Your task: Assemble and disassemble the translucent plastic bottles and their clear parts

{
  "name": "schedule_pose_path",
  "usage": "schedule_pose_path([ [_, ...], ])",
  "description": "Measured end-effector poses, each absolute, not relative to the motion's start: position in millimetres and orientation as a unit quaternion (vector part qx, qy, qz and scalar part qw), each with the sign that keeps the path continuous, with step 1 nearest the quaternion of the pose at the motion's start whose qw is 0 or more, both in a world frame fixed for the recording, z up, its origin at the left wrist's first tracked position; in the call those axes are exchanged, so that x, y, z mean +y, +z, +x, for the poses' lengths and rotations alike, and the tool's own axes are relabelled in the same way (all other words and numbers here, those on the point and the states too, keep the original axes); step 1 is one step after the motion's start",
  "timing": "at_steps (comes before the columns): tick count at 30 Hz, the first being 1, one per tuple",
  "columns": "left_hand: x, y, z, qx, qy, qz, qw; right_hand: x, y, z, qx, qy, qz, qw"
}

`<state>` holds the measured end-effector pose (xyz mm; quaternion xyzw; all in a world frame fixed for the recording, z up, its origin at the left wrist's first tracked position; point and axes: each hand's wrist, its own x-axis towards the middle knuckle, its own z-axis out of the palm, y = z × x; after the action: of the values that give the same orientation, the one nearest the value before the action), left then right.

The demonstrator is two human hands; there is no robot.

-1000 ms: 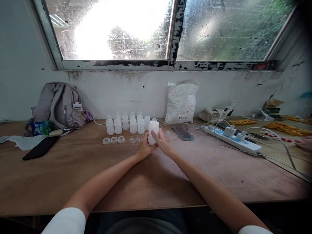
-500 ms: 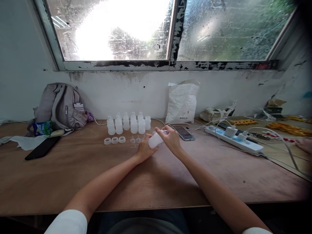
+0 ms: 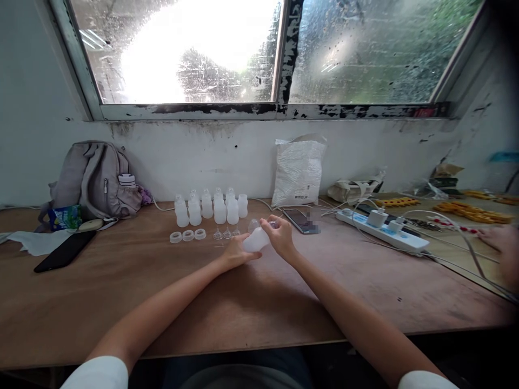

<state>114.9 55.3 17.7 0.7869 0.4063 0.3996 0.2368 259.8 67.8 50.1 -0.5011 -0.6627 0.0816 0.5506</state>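
A frosted white bottle (image 3: pixel 254 241) lies tilted between my two hands above the table's middle. My left hand (image 3: pixel 238 253) is wrapped round its lower body. At its upper right end, my right hand (image 3: pixel 279 233) pinches a clear part at the bottle's neck. A clear dome-shaped piece (image 3: pixel 253 225) shows just behind the bottle. Several similar bottles (image 3: pixel 219 209) stand upright in a group behind my left hand, most with clear tops. In front of them lie white rings (image 3: pixel 188 235) and small clear nipple-shaped pieces (image 3: pixel 227 233).
A grey backpack (image 3: pixel 95 178) and black phone (image 3: pixel 65 251) are at the left. Behind my right hand are a white bag (image 3: pixel 299 172) and another phone (image 3: pixel 302 221). A power strip (image 3: pixel 383 231) with cables lies right. Another person's hand (image 3: pixel 497 237) is at the far right.
The bottle has tilted further, and my right fingers have drawn together at its neck. The clear dome-shaped piece now shows behind it. The view has shifted slightly. The other person's hand has moved.
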Motion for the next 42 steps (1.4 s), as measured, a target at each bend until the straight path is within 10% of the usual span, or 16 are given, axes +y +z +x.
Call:
schedule_pose_path([
  [21,-5,21,70,0.172,0.216,0.497,0.823,14,54,223,-0.669,0.383,-0.25,0.586],
  [25,-3,24,67,0.302,0.313,0.604,0.667,24,55,226,-0.671,0.408,-0.28,0.552],
  [33,23,21,41,0.565,0.283,0.773,-0.051,54,44,236,-0.708,0.409,-0.365,0.445],
  [42,34,19,24,0.539,0.239,0.789,-0.174,65,29,233,-0.682,0.434,-0.443,0.388],
])
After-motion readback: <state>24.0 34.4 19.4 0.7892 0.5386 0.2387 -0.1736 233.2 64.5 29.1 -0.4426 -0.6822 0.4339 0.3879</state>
